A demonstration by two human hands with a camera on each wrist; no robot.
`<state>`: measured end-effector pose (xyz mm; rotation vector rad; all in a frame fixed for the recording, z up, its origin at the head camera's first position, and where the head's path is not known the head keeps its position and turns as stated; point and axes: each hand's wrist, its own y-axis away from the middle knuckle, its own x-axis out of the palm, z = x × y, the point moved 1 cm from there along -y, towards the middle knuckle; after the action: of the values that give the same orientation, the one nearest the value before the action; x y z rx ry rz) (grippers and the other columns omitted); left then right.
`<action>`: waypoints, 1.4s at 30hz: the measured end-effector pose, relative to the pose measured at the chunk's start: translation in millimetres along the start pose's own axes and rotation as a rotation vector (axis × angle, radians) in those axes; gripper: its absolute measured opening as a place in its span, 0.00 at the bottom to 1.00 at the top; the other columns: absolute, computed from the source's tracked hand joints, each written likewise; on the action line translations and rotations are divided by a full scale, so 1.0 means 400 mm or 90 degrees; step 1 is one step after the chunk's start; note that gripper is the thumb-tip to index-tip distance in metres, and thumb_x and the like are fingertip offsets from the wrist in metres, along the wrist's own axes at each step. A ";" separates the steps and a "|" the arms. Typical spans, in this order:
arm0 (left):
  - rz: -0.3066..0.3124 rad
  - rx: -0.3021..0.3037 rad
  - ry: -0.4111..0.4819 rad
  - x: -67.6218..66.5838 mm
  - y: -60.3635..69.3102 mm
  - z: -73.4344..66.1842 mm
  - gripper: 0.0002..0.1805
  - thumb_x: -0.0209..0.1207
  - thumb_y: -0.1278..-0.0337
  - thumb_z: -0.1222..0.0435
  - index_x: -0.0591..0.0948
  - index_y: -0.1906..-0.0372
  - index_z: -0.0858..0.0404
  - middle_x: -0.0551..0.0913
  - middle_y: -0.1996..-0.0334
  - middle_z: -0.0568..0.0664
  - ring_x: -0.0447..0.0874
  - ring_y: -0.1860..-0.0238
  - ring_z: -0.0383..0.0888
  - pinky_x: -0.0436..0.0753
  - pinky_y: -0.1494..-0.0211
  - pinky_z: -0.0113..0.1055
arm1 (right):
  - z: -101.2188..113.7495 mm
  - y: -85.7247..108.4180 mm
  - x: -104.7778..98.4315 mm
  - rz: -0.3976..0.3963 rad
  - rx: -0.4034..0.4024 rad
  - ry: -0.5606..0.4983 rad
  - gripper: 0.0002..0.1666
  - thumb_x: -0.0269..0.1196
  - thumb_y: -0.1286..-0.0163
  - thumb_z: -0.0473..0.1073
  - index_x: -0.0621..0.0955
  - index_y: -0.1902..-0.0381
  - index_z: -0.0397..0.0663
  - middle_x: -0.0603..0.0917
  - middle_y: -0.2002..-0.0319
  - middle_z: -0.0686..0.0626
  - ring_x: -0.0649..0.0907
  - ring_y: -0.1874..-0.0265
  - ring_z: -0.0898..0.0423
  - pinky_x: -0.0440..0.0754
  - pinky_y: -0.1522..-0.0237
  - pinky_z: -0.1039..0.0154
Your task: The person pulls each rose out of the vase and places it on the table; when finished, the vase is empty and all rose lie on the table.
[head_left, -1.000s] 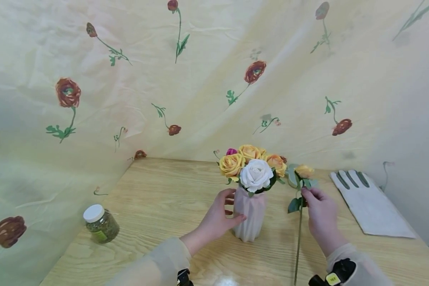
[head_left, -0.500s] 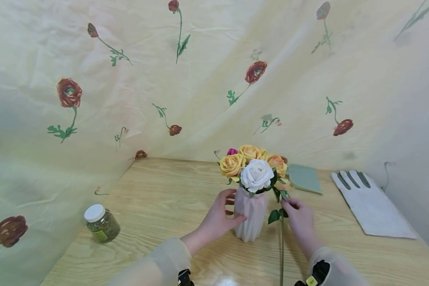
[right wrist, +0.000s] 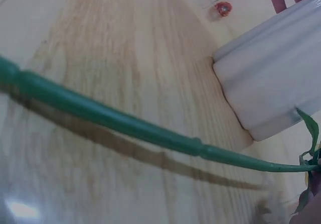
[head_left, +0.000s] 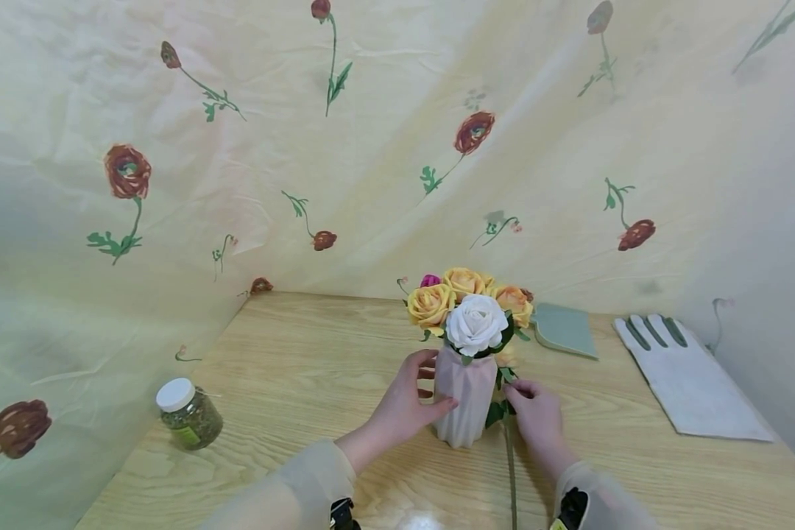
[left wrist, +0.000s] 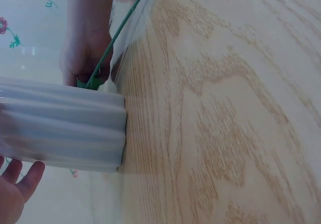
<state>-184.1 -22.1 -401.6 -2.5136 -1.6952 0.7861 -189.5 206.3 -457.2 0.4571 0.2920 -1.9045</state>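
Observation:
A pale ribbed vase [head_left: 467,405] stands upright on the wooden table, filled with a white rose [head_left: 476,324], several yellow-orange roses [head_left: 431,305] and a small magenta bloom [head_left: 430,280]. My left hand [head_left: 404,394] holds the vase from its left side, thumb across the front and fingers reaching around it. To the right of the vase, my right hand [head_left: 535,418] pinches a single rose [head_left: 511,471] by its stem, near the leaves. That rose's pale yellow head is mostly hidden behind the vase and bouquet. Its long green stem slants down toward the near table edge.
A white-lidded jar [head_left: 189,416] of dried greenish contents stands at the left. A pale green flat item [head_left: 565,330] lies behind at the right, next to a white glove [head_left: 695,383]. A flower-printed cloth [head_left: 384,147] hangs behind the table.
My right hand has moved left with the rose, from beside the glove to close against the vase's right side. The pale green item is now uncovered. My left hand has stayed on the vase.

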 end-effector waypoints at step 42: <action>-0.005 0.009 0.015 0.000 0.003 -0.004 0.39 0.66 0.48 0.61 0.59 0.35 0.64 0.67 0.44 0.53 0.71 0.47 0.48 0.81 0.50 0.38 | 0.140 0.038 -0.123 0.102 -0.043 0.000 0.34 0.57 0.33 0.59 0.74 0.41 0.38 0.76 0.44 0.39 0.72 0.44 0.45 0.71 0.43 0.49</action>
<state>-182.6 -22.1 -400.4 -2.4960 -1.6851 0.7616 -169.1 218.6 -385.0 0.4225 0.3093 -1.7340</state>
